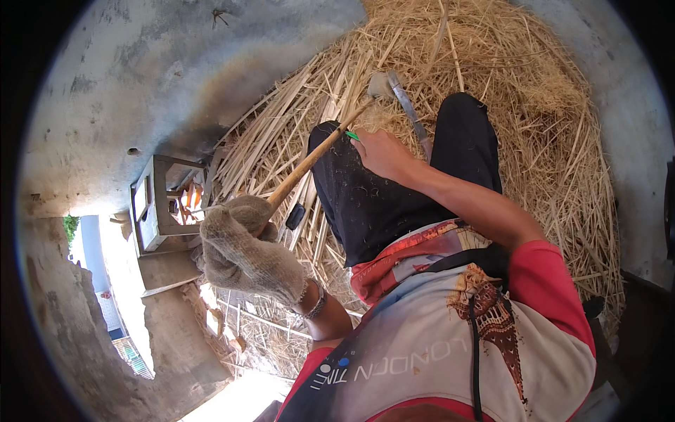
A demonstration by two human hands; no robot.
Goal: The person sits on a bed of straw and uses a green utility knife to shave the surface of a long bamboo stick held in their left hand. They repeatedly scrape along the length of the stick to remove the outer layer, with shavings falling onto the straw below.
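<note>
My left hand (246,246), in a grey-beige knitted work glove, is closed around the thick end of a tapering wooden stick (309,165). The stick slants up and away across my left knee. Bare and closed, my right hand (385,155) is beside the stick above my lap, with a small green piece (353,136) showing at its fingertips; what the piece belongs to is hidden. Past my right wrist, between my knees, lies a long metal blade (408,105), its near end partly covered by my forearm. A greyish rounded thing (380,86) sits beside its far end.
Dry straw and split strips (541,141) cover the floor around my legs and pile up ahead. At left stands a box-like wooden frame (169,204) by a bright opening. A dark oval object (295,216) lies near my left thigh. Plastered walls (140,91) curve around.
</note>
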